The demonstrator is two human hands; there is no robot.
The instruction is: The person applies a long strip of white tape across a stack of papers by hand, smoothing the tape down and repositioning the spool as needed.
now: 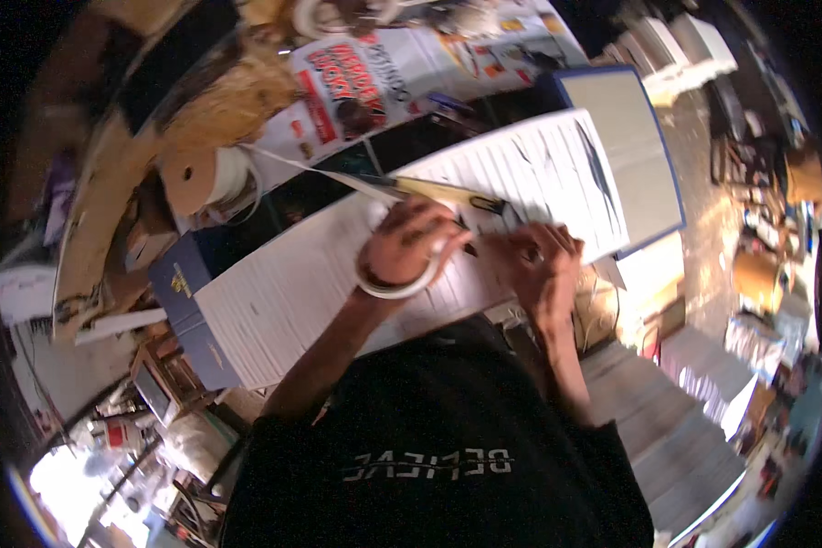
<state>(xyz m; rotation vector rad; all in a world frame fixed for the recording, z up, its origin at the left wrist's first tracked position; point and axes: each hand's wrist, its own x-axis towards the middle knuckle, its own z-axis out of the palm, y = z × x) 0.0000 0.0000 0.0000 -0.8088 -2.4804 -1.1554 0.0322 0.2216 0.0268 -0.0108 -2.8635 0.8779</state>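
Note:
A dark blue binder (182, 283) lies open in front of me, with wide white printed sheets (274, 306) on it. My left hand (409, 242) is over the middle of the sheets, fingers curled; what they hold is blurred. A white ring (400, 291) circles my left wrist. Close on the right, my right hand (546, 265) is closed, its fingertips toward the left hand; I cannot make out what is in them. A white strip (338, 176) runs from a spool (190, 173) toward my left hand. Just beyond the hands lies a cream strip (438, 191) beside a black looped piece (489, 204).
Behind the binder lies a printed banner sheet (411, 78) with a dark blue pen-like item (452, 103) at its edge. Grey flat stacks (658, 429) stand at the lower right. A wooden stool-like frame (169, 374) is at the lower left.

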